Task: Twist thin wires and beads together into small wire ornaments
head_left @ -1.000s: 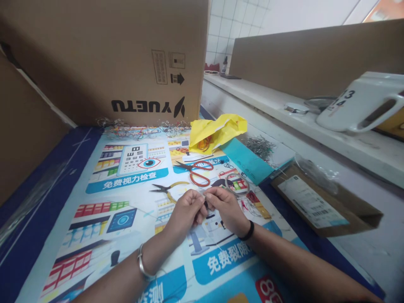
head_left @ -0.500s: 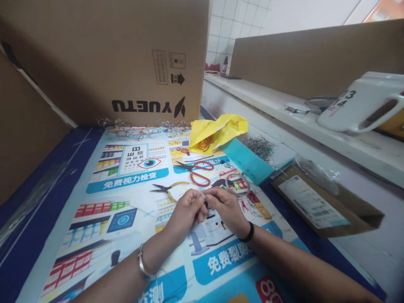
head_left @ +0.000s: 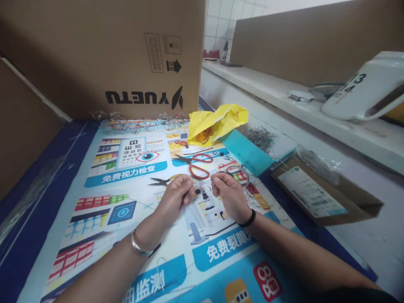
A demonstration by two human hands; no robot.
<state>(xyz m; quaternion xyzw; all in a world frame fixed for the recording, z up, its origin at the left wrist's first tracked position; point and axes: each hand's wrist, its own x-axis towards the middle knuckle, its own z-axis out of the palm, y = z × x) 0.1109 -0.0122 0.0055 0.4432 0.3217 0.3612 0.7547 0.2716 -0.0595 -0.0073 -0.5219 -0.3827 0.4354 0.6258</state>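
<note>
My left hand (head_left: 177,197) is held over the printed sheet, thumb and fingers pinched; whatever is between them is too small to make out. To its right my right hand (head_left: 231,197) is pinched as well, with something tiny and dark at its fingertips. A gap separates the two hands. Partly hidden behind my left hand lie pliers (head_left: 160,182) with yellow handles. Just beyond both hands rest scissors (head_left: 199,166) with red handles. A coil of wire (head_left: 237,171) sits behind my right hand, partly covered by it.
A yellow bag (head_left: 217,122) lies at the back, near a pile of thin metal pieces (head_left: 260,139) and a turquoise strip (head_left: 248,153). A large cardboard box (head_left: 94,54) stands behind. On the right are a brown package (head_left: 328,189) and a ledge with a white mug (head_left: 350,97).
My hands, together half a second ago, have moved apart, the left one leftward and the right one slightly rightward. Both stay pinched. The view has tilted a little downward.
</note>
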